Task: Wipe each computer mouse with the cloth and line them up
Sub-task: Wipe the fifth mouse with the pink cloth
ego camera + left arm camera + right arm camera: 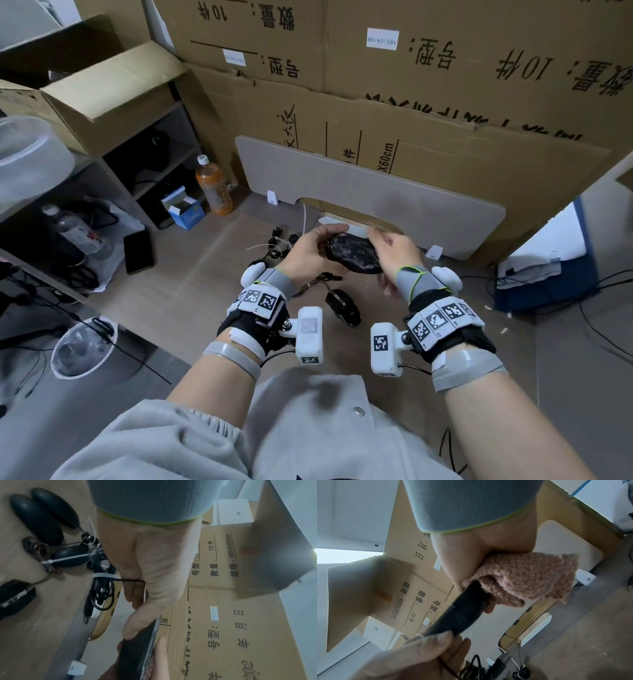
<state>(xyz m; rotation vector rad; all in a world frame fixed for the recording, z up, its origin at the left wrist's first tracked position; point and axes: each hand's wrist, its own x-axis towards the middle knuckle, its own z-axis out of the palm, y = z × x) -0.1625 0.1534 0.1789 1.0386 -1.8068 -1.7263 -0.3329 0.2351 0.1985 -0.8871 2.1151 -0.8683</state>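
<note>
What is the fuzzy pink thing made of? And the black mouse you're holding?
The cloth looks like soft fleece or terry: its pinkish-brown surface is all curly little loops, bunched in the right hand. The mouse in the left hand looks like hard black plastic, smooth with a dull shine.

floor [191, 291] | on it: black mice [42, 513], bundled cables [101, 588], phone [137, 251], orange-drink bottle [213, 186]
</note>
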